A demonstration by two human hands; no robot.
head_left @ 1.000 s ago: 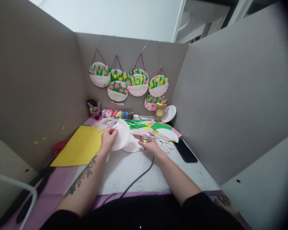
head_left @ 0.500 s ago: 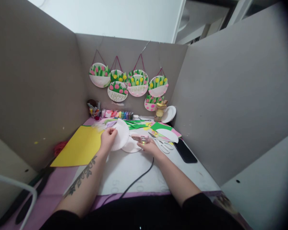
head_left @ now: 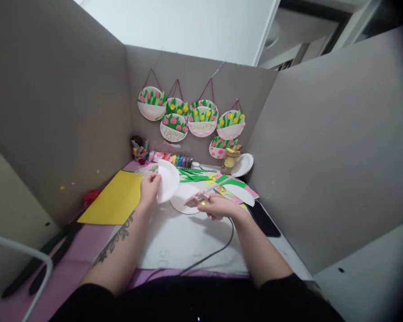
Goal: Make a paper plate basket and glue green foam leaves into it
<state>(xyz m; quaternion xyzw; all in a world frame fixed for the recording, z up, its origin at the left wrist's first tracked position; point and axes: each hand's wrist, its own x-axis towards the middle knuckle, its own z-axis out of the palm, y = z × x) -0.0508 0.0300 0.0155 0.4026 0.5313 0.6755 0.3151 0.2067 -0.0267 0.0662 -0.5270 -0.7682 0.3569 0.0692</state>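
My left hand point(head_left: 150, 191) pinches the straight cut edge of a half paper plate point(head_left: 169, 181), its ridged rim turned to the right. In my right hand point(head_left: 218, 206) is a pink hot glue gun point(head_left: 197, 198) with a small green light, its nozzle pointing left. A glue stick point(head_left: 220, 183) sticks out of its back, and a black cord point(head_left: 210, 256) runs from it toward me. Beneath the glue gun a whole white paper plate point(head_left: 184, 205) lies on the table, partly covered. The glue gun's tip is apart from the half plate.
Yellow foam sheet point(head_left: 109, 201) lies left; a black phone point(head_left: 263, 219) and a white half plate point(head_left: 239, 194) lie right. Green paper strips point(head_left: 195, 174), paint pots point(head_left: 181, 161) and a jar point(head_left: 231, 160) stand behind. Decorated plates point(head_left: 203, 120) hang on the grey back panel.
The half plate has turned so its cut edge stands upright on the left. My right hand has turned the glue gun, and its glue stick now slants upward. The view has shifted slightly.
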